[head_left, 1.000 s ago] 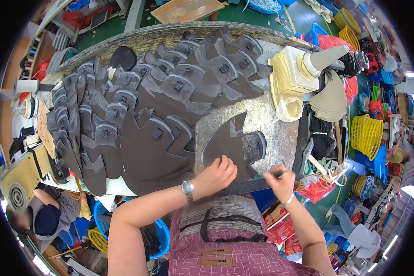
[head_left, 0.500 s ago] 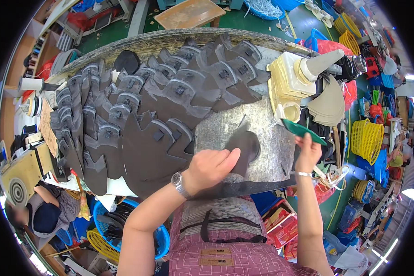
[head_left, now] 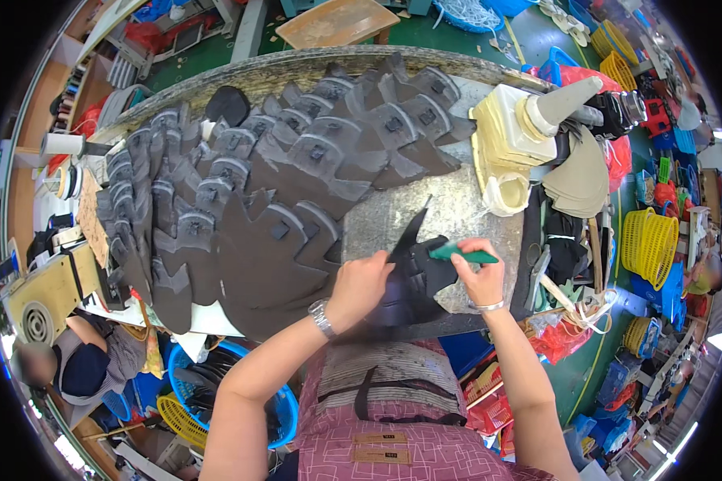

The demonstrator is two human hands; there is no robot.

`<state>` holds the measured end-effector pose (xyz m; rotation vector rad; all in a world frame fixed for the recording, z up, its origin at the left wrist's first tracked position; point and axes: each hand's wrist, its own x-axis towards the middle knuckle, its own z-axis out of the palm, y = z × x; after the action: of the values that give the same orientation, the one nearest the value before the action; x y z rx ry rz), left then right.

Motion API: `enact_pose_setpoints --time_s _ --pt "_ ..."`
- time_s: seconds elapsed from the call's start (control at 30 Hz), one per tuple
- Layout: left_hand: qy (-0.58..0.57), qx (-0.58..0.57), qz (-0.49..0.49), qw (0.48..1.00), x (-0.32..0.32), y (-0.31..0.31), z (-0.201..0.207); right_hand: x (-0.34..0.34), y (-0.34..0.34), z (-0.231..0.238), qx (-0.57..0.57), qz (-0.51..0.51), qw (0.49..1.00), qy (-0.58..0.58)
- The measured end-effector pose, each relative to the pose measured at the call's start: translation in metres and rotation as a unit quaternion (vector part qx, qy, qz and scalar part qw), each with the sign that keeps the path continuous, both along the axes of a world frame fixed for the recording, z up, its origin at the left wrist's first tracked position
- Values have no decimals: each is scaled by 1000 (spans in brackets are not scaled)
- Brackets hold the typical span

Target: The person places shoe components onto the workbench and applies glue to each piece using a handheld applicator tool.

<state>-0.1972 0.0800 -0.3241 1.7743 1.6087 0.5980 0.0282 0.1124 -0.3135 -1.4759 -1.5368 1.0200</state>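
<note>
Over the scuffed metal plate [head_left: 375, 218], my left hand [head_left: 363, 290] pinches the left edge of a dark shoe-upper piece [head_left: 413, 290]. The piece has a long pointed strip sticking up, and its lower part is blurred. My right hand [head_left: 481, 276] is closed around a green flat spreader [head_left: 475, 256], whose tip meets the upper right of the piece. A small cream-coloured pot [head_left: 507, 195], crusted with glue, stands beyond that hand. Many similar dark shoe-upper pieces [head_left: 289, 232] lie overlapped to the left, several with pale curved bands.
A glue-coated white container with a grey cone nozzle [head_left: 557, 108] stands at the back right. Beside it lies a stack of beige fan-shaped pieces [head_left: 579, 178]. Below the table's left side sits a blue basket [head_left: 281, 421]. A co-worker [head_left: 80, 365] is at the lower left.
My right hand has brought the green spreader left from beside the pot onto the dark piece. The piece has shifted and turned under my left hand, showing a pointed strip.
</note>
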Motion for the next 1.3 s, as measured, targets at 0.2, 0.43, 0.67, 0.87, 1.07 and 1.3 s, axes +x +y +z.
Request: enact_pose_setpoints --time_s 0.2,0.43,0.67,0.87,1.07,1.3 --pt "-84 61 9 995 12 -22 7 48 -35 -10 -141 -101 985 -18" --pt "-54 234 201 950 -95 -19 99 120 -39 -49 -268 -224 855 383" --pt "331 331 144 872 -269 58 71 68 -17 -10 -214 -152 907 329" --pt "195 176 -22 965 -186 24 22 53 -17 -11 -206 -138 914 320" --pt "192 106 87 972 -162 18 4 59 9 3 -101 -190 926 311" --pt "-26 53 119 991 -175 26 15 84 91 11 112 -126 963 -211"
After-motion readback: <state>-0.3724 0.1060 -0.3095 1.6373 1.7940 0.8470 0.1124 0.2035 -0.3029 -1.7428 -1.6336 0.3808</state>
